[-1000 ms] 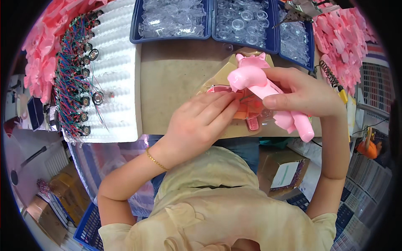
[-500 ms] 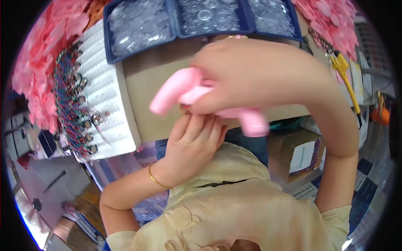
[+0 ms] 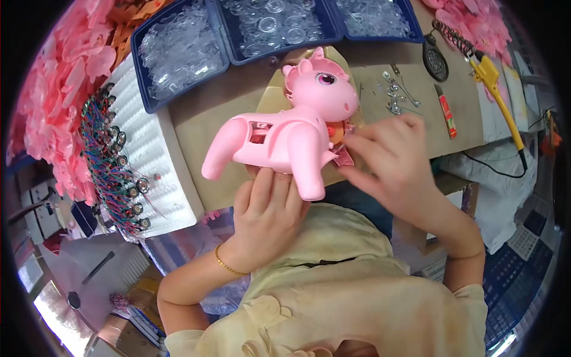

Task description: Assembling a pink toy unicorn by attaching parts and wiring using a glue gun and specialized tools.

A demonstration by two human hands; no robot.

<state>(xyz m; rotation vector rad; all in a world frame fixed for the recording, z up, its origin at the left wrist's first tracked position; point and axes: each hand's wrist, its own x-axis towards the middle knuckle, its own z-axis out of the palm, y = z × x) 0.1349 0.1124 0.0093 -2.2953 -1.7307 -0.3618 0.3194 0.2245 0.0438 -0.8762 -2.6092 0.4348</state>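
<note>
A pink toy pony lies on its side across the middle, head to the upper right and legs toward me. An open slot in its body shows parts inside. My left hand is closed on its underside, fingertips hidden beneath it. At the pony's chest, an orange round part and a translucent pink piece show. Beside them is my right hand, thumb and forefinger apart, fingertips close to these parts; whether they touch cannot be made out. A yellowish block lies under the pony's head.
Blue trays of clear plastic parts line the back. On the left, a white foam tray bears wired round parts. Small metal parts, a red-handled cutter and a yellow coiled-cord tool lie right. Pink parts heap at far left.
The pony has turned, and its head and side now show. My right hand has moved off its top to the right, beside its chest. My left hand stays below it.
</note>
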